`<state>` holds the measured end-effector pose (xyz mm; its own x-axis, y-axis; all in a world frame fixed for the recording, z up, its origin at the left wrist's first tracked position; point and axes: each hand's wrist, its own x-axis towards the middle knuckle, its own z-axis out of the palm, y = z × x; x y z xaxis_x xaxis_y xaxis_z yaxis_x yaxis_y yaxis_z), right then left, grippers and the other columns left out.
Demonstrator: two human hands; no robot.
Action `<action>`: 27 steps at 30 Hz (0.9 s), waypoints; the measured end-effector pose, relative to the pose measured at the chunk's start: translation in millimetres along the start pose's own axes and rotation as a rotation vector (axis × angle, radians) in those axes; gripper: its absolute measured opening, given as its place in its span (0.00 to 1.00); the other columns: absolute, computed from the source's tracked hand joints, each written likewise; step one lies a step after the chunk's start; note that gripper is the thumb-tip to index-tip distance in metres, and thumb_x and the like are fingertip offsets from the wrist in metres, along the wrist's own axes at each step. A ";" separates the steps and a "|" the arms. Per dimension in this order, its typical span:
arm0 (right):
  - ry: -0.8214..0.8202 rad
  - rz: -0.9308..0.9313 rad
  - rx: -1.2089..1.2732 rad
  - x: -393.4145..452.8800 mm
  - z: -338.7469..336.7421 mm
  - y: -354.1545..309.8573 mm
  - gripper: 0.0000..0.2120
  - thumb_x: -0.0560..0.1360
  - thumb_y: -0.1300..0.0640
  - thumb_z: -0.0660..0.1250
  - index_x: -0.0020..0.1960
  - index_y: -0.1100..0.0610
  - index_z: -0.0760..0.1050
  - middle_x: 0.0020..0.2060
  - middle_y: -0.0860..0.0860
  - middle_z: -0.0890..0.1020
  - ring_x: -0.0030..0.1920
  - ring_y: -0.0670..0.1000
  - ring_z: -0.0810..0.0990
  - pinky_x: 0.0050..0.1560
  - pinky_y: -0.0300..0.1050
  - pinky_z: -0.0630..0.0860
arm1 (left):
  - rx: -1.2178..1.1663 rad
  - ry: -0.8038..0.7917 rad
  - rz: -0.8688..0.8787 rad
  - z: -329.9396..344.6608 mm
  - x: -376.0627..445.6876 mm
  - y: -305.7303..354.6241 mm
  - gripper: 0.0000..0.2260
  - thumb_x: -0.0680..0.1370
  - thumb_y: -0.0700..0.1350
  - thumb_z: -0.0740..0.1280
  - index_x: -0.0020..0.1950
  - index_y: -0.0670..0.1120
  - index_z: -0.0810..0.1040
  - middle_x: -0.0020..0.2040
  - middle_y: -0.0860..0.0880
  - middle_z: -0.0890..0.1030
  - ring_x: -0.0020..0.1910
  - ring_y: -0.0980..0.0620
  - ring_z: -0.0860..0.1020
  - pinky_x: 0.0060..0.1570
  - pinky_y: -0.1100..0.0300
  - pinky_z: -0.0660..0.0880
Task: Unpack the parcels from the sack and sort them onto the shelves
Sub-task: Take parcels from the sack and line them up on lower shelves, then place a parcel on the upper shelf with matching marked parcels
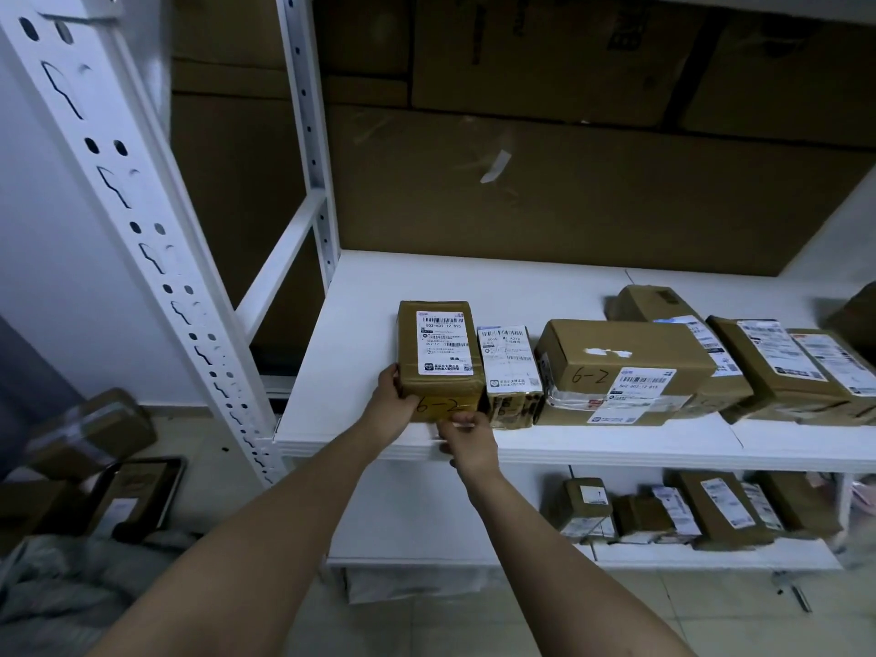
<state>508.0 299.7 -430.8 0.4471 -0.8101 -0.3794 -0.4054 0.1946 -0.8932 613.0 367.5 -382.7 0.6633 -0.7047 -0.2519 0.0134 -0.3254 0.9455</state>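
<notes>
A brown taped parcel [438, 358] with a white label on top and "6-2" written on its front sits at the left end of a row on the white shelf [360, 324]. My left hand [396, 395] grips its front left corner, thumb on top. My right hand [462, 441] pinches the parcel's lower front edge at the shelf lip. The grey sack [61, 590] lies crumpled on the floor at the lower left.
To the right of the held parcel, a small white-labelled parcel [509, 372], a larger "6-2" box [616, 372] and several more fill the shelf. The lower shelf [474, 557] holds several parcels [687, 509]. Loose parcels [90, 433] lie on the floor left. A white upright [142, 230] stands left.
</notes>
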 end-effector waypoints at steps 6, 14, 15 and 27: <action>-0.018 -0.001 -0.009 -7.3 -3.3 1.5 0.09 0.75 0.53 0.68 0.52 0.52 0.70 0.40 0.50 0.80 0.45 0.55 0.82 0.49 0.49 0.75 | 0.038 0.013 -0.047 -3.0 -4.3 -0.3 0.28 0.80 0.46 0.64 0.77 0.46 0.55 0.74 0.45 0.65 0.71 0.45 0.67 0.64 0.55 0.68; -0.147 -0.223 -0.217 -40.5 19.0 -10.0 0.01 0.77 0.54 0.64 0.48 0.50 0.74 0.43 0.49 0.82 0.46 0.54 0.82 0.53 0.52 0.78 | 0.040 0.184 -0.052 -49.8 -80.3 -36.0 0.09 0.81 0.35 0.59 0.55 0.43 0.76 0.50 0.42 0.80 0.47 0.46 0.80 0.49 0.62 0.77; -0.165 -0.282 -0.231 -48.8 29.9 -10.6 0.02 0.78 0.54 0.64 0.46 0.49 0.74 0.42 0.49 0.82 0.46 0.53 0.82 0.51 0.52 0.79 | 0.049 0.211 -0.035 -59.8 -95.7 -45.9 0.09 0.80 0.33 0.58 0.51 0.41 0.77 0.45 0.43 0.80 0.42 0.49 0.80 0.44 0.64 0.77; -0.838 -0.436 -0.607 -207.8 243.3 50.2 0.06 0.78 0.53 0.63 0.43 0.51 0.75 0.42 0.51 0.82 0.45 0.53 0.81 0.45 0.45 0.76 | 0.116 0.454 -0.624 -228.6 -334.7 -198.5 0.13 0.83 0.40 0.57 0.64 0.36 0.73 0.61 0.39 0.76 0.58 0.48 0.75 0.56 0.61 0.73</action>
<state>588.8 612.3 -455.5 0.9481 -0.0711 -0.3099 -0.3025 -0.5021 -0.8102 559.5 812.1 -438.9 0.8002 -0.0510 -0.5975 0.4230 -0.6582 0.6228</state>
